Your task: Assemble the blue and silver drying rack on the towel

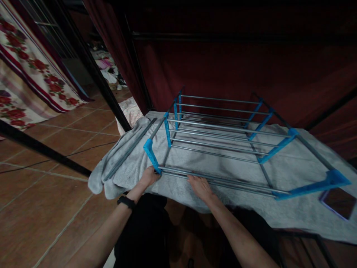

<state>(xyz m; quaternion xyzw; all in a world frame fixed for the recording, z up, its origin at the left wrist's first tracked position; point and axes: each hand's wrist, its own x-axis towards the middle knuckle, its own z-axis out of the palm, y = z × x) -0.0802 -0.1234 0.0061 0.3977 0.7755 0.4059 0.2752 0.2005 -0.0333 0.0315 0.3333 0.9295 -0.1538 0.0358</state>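
Note:
A rack frame of grey metal rods joined by blue plastic brackets lies on a grey blanket in front of me. My left hand is closed around the near left corner, at the lower end of a blue bracket; its fingertips are partly hidden. To its right, my right hand has its fingers curled over the near rods. At the near right, another blue bracket joins those rods to the side tube. Loose grey tubes rest on the blanket left of the rack.
Black posts rise at the left, and a dark red curtain hangs behind the rack. A phone lies on the blanket at the right. A cable crosses the tiled floor. A flowered cloth hangs far left.

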